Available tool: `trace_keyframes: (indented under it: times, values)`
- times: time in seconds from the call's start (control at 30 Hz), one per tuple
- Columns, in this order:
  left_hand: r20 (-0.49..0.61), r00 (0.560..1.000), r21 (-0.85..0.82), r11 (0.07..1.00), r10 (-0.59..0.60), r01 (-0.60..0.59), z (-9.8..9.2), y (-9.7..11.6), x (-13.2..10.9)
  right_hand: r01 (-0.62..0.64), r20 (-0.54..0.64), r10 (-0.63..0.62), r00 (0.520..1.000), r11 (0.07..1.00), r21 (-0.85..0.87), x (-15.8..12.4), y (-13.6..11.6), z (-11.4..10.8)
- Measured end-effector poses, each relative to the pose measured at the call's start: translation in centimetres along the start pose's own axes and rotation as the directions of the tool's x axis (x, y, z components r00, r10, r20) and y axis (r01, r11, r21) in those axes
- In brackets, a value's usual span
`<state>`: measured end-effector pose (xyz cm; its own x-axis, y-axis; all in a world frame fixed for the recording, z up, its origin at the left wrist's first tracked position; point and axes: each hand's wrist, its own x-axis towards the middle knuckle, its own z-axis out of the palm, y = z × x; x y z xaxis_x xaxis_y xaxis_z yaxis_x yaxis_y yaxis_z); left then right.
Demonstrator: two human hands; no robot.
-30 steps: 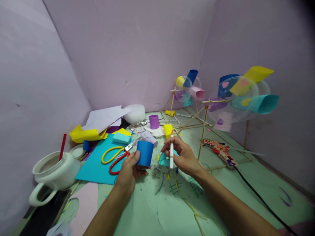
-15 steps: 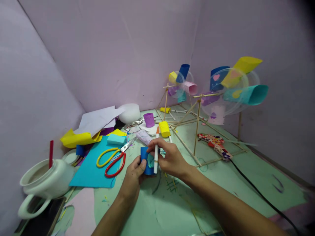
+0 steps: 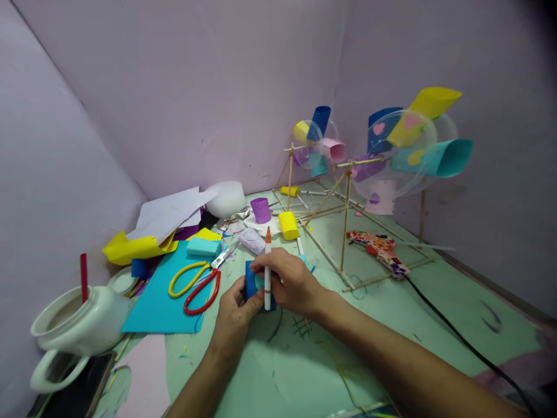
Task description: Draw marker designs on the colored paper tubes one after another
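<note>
My left hand [image 3: 232,313] grips a small blue paper cup [image 3: 252,285] from below, low over the green table [image 3: 391,325]. A teal paper shape is pressed against the cup's side under my fingers. My right hand [image 3: 289,281] is closed on a white marker [image 3: 267,273] with an orange tip pointing up, and its fingers also rest on the cup. Both hands meet at the cup in the middle of the view.
Yellow and red scissors [image 3: 195,284] lie on a cyan sheet [image 3: 161,302] at left. A white jug [image 3: 78,325] stands at the near left. Two stick-and-paper wheels [image 3: 404,151] stand at the back right, with a glue gun [image 3: 380,249] and its black cable [image 3: 456,342].
My hands came together: the right hand with the marker moved left onto the blue cup, and a teal shape now sits against the cup. The view shifted slightly.
</note>
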<state>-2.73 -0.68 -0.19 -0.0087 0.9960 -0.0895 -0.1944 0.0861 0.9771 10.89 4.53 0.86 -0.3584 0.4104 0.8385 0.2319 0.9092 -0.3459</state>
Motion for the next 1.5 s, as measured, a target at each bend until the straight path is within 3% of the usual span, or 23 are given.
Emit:
trace_keyframes:
  times: [0.1,0.17,0.3,0.43,0.53,0.63,0.9,1.3,1.5]
  values:
    - [-0.056,0.998,-0.072,0.997,-0.040,0.036,0.3,0.3,-0.1,-0.093,-0.025,0.095,0.995,0.994,0.064,-0.1,-0.4,-0.2]
    - [-0.081,0.992,-0.180,0.980,-0.094,0.079,0.5,0.6,-0.1,-0.254,-0.085,0.267,0.960,0.957,0.141,0.0,-0.5,-0.8]
    - [-0.149,0.980,-0.345,0.935,-0.135,0.077,0.5,0.9,-0.1,-0.519,-0.170,0.632,0.756,0.737,0.432,-0.1,0.2,-2.2]
    - [-0.170,0.976,-0.324,0.943,-0.138,0.076,0.4,0.9,-0.1,-0.684,0.005,0.795,0.607,0.520,0.511,-0.6,0.3,-2.1]
    - [-0.128,0.987,-0.279,0.958,-0.101,0.062,0.6,0.8,-0.2,-0.782,0.157,0.813,0.560,0.456,0.425,-0.8,-0.7,-1.3]
    - [-0.081,0.994,-0.241,0.969,-0.068,0.047,0.8,0.6,-0.3,-0.824,0.181,0.832,0.524,0.442,0.354,-0.9,-1.5,-0.7]
    - [-0.043,0.998,-0.193,0.980,-0.051,0.042,0.9,0.6,-0.4,-0.802,0.166,0.835,0.525,0.421,0.423,-1.0,-1.0,-0.6]
    - [-0.125,0.992,-0.066,0.998,-0.023,0.015,0.5,0.1,-0.5,-0.786,0.125,0.828,0.547,0.456,0.417,-1.5,-1.4,-0.2]
    - [-0.139,0.990,-0.093,0.996,-0.031,0.018,0.7,0.1,-0.5,-0.782,0.127,0.820,0.558,0.468,0.411,-1.6,-1.3,-0.2]
